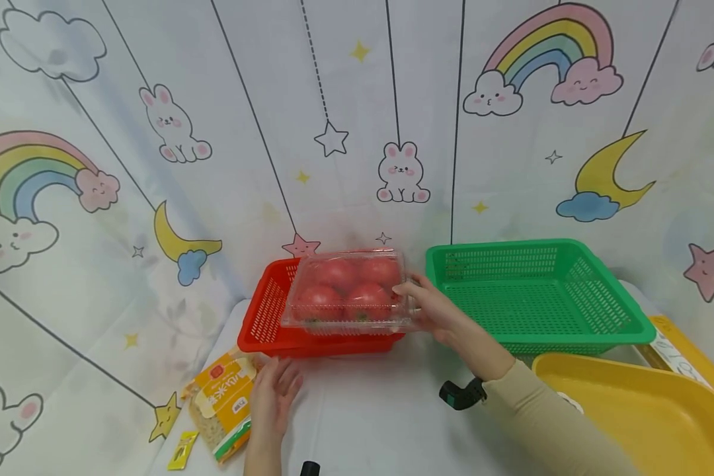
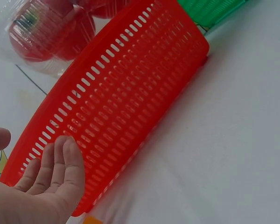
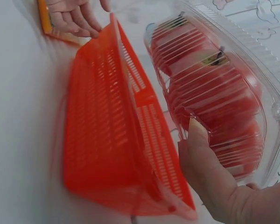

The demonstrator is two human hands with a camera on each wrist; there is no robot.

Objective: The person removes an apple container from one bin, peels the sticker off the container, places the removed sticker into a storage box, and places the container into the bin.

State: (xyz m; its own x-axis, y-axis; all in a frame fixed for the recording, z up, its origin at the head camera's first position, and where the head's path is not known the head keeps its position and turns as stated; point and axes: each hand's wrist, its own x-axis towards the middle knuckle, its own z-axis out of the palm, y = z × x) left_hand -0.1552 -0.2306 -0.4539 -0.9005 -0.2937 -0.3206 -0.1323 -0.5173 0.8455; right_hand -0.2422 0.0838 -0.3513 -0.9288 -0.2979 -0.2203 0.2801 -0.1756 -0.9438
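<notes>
A clear plastic clamshell box of tomatoes (image 1: 346, 291) hangs just above the red slotted basket (image 1: 264, 316). My right hand (image 1: 426, 305) grips the box by its right end, thumb on the lid (image 3: 199, 135). The tomatoes show red through the ribbed lid (image 3: 210, 93). My left hand (image 1: 274, 390) lies with fingers straight on the white table, just in front of the red basket (image 2: 126, 102), near its front wall and holding nothing. The left hand's fingers (image 2: 60, 163) sit close to the basket's slotted side.
A green basket (image 1: 535, 294) stands to the right of the red one. A yellow tray (image 1: 642, 410) sits at the front right. An orange noodle packet (image 1: 223, 400) and a small yellow sachet (image 1: 181, 449) lie at the left. A printed curtain backs the table.
</notes>
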